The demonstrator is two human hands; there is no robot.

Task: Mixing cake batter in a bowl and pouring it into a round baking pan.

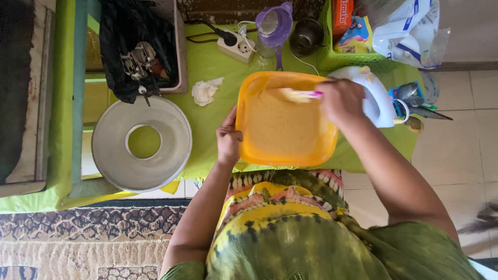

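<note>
Green cloth covers the worktop point(207, 67), and a patterned rug lies on the floor below it. The right hand point(341, 101) is closed around the pink handle of a spatula point(298, 95). The spatula's pale blade pokes out to the left of the grip, over the far side of the orange tub point(259, 83). Its long side runs left to right, across the tub. The left hand point(229, 139) holds the tub's near left edge, thumb on the rim and fingers partly tucked out of sight. The tub sits at the near edge of the worktop, right in front of the person, and it is full of smooth yellow batter point(282, 127). The right hand is the one nearer the batter.

Just behind the right hand lies a white hand mixer point(376, 98), partly hidden by that hand. A round metal ring pan point(141, 143) rests at the worktop's left end. A crumpled tissue point(205, 91), a white power strip point(236, 45), a purple jug point(275, 26) and a green basket point(353, 59) sit along the far edge. The basket is cut off at the top.
</note>
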